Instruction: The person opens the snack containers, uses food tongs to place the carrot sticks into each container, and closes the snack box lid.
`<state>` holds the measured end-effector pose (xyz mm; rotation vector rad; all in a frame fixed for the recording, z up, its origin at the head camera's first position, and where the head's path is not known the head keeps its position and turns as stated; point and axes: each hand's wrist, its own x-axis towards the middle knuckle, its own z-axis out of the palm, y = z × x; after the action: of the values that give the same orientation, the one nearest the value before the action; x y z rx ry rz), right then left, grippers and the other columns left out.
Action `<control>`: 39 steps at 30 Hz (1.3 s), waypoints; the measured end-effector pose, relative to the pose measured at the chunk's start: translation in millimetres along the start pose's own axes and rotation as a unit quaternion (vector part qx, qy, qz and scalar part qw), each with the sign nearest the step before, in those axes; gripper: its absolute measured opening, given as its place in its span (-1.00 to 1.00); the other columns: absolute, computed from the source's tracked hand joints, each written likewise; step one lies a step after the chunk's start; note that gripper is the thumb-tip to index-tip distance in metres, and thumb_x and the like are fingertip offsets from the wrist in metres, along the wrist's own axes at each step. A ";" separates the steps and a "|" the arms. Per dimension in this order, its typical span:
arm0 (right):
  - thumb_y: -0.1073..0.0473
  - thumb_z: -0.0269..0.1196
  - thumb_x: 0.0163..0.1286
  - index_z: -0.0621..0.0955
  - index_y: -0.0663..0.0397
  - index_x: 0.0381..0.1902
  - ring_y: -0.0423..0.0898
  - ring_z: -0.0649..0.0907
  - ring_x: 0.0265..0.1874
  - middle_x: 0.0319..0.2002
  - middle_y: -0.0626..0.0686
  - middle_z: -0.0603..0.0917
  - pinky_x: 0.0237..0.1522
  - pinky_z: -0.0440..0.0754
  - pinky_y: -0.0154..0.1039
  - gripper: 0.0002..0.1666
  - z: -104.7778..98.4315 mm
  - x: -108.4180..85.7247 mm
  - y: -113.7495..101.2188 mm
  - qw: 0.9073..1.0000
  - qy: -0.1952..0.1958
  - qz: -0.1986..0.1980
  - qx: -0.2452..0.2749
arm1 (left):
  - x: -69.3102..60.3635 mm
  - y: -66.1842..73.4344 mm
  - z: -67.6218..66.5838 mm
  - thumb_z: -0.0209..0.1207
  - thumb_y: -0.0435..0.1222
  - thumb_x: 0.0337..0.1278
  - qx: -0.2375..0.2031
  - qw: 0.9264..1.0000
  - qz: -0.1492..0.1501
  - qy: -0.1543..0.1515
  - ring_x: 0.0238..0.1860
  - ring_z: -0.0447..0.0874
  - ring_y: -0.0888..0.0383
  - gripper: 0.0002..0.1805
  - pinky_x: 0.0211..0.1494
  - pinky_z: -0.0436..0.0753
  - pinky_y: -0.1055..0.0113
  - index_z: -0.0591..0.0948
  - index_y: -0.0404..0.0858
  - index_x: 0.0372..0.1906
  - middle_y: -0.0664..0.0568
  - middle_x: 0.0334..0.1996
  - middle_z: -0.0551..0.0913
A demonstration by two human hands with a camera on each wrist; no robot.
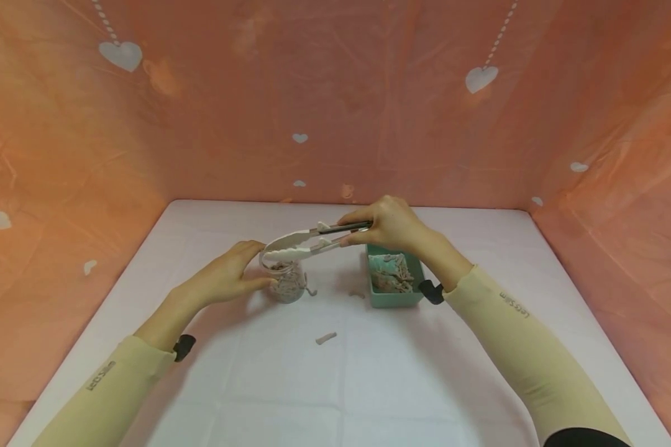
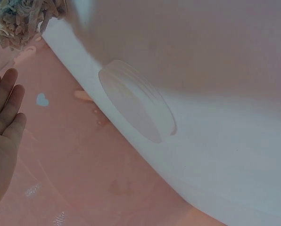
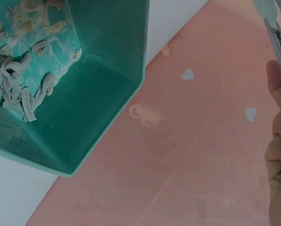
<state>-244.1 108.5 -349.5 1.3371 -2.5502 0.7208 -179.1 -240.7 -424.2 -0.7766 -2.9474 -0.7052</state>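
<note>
A clear jar (image 1: pixel 288 287) filled with pale, dusty-looking strips stands left of centre. My left hand (image 1: pixel 223 273) holds it from the left, thumb in front and fingers toward the back. In the left wrist view, the strips (image 2: pixel 18 21) show above my left fingers (image 2: pixel 6 101). My right hand (image 1: pixel 388 223) grips a pair of tongs (image 1: pixel 343 228) with white tips, which reach over the jar's mouth. Whether the tips pinch a strip cannot be made out. Below my right forearm sits a green rectangular box (image 1: pixel 396 300) with more strips (image 3: pixel 18 87) inside.
Loose strips lie on the white table (image 1: pixel 291 397): one piece (image 1: pixel 326 338) in front, another (image 1: pixel 356 295) beside the box, one against the jar's right side. A clear round lid (image 2: pixel 138 101) lies behind the jar. Orange sheeting (image 1: pixel 335 93) with hearts walls in the table.
</note>
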 end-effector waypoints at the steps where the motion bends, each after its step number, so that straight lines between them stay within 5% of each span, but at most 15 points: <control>1: -0.10 0.59 0.15 0.85 -0.13 -0.03 -0.29 0.48 -0.69 -0.28 -0.12 0.85 -0.57 0.35 -0.27 -0.56 0.0 -0.3 -0.1 1.000 0.002 0.000 0.000 | 0.1 -0.1 0.0 0.41 -0.10 0.26 0.000 1.000 0.001 0.001 0.37 0.43 -0.29 -0.30 0.46 0.40 -0.25 0.48 -0.44 0.33 -0.33 0.26 0.54; 14: -0.07 0.62 0.11 0.84 -0.10 -0.02 -0.32 0.46 -0.71 -0.32 -0.11 0.85 -0.58 0.31 -0.28 -0.54 -1.1 -7.9 0.8 0.999 0.032 -0.009 0.006 | 1.1 -0.6 0.0 0.41 -0.04 0.27 0.001 1.000 -0.001 -0.003 0.37 0.43 -0.29 -0.25 0.44 0.42 -0.27 0.46 -0.44 0.36 -0.34 0.28 0.52; 22: 0.08 0.64 0.08 0.81 0.01 0.05 -0.28 0.48 -0.71 -0.35 -0.03 0.84 -0.59 0.38 -0.34 -0.47 -7.7 -32.2 -0.1 0.994 0.078 0.044 0.067 | 0.7 2.3 -3.3 0.39 -0.04 0.29 -0.001 1.000 -0.012 -0.011 0.41 0.40 -0.31 -0.23 0.46 0.38 -0.29 0.43 -0.42 0.41 -0.35 0.32 0.50; 34: 0.48 0.62 -0.09 0.72 0.21 0.17 -0.28 0.38 -0.67 -0.18 0.18 0.83 -0.63 0.32 -0.47 -0.25 -4.3 -97.5 17.2 0.958 0.250 0.053 0.130 | 1.4 2.6 -2.1 0.38 -0.04 0.30 -0.004 1.000 -0.011 -0.012 0.41 0.38 -0.33 -0.24 0.46 0.38 -0.29 0.44 -0.44 0.40 -0.37 0.33 0.49; 39: 0.55 0.61 -0.11 0.74 0.21 0.14 -0.33 0.38 -0.66 -0.21 -0.17 0.81 -0.62 0.32 -0.51 -0.26 -3.5 -128.4 23.9 0.937 0.314 0.098 0.118 | 1.2 2.0 -0.4 0.38 -0.05 0.30 -0.003 1.000 -0.014 -0.013 0.40 0.39 -0.34 -0.24 0.46 0.38 -0.30 0.44 -0.45 0.40 -0.39 0.33 0.48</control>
<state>-189.0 215.0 -401.4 0.7290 -2.1254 1.2831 -179.2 -238.8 -422.8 -0.7525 -2.9860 -0.7124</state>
